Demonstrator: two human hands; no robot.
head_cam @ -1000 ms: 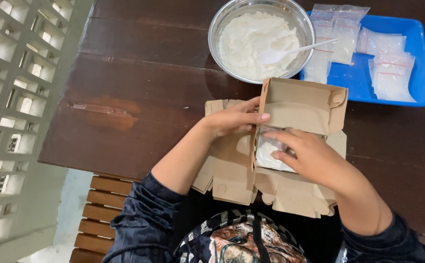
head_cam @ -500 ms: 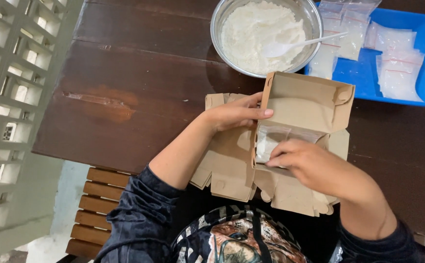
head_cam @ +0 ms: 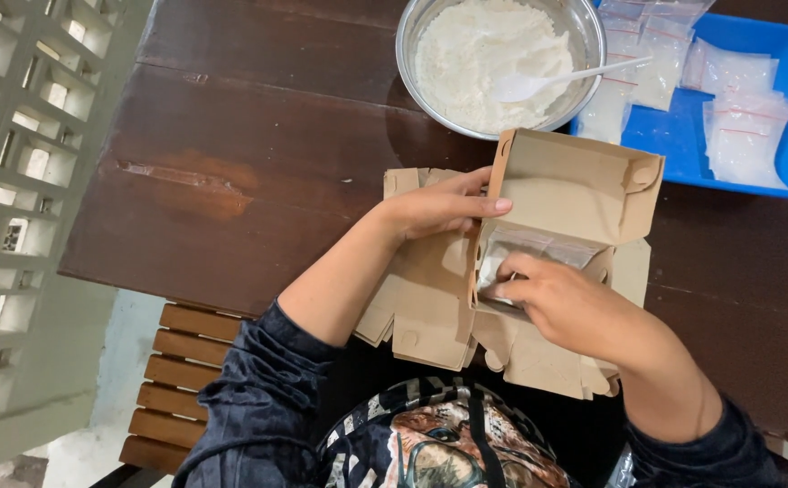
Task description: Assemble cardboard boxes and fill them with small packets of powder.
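A brown cardboard box (head_cam: 575, 185) stands open on the dark wooden table (head_cam: 267, 117), its lid raised. My left hand (head_cam: 439, 210) holds the box's left wall by its edge. My right hand (head_cam: 561, 298) reaches inside the box and presses on a clear plastic bag of white powder (head_cam: 502, 253) lying in it. Under and around the box lie flat, unfolded cardboard blanks (head_cam: 426, 303).
A metal bowl (head_cam: 584, 41) of white powder with a white plastic spoon (head_cam: 548, 81) stands behind the box. To the right is a blue tray (head_cam: 674, 136) with several filled clear bags (head_cam: 742, 136). A slatted wooden bench (head_cam: 182, 389) is at the near left.
My right hand has slid slightly lower and further into the box over the bag. The left hand keeps its hold on the box wall.
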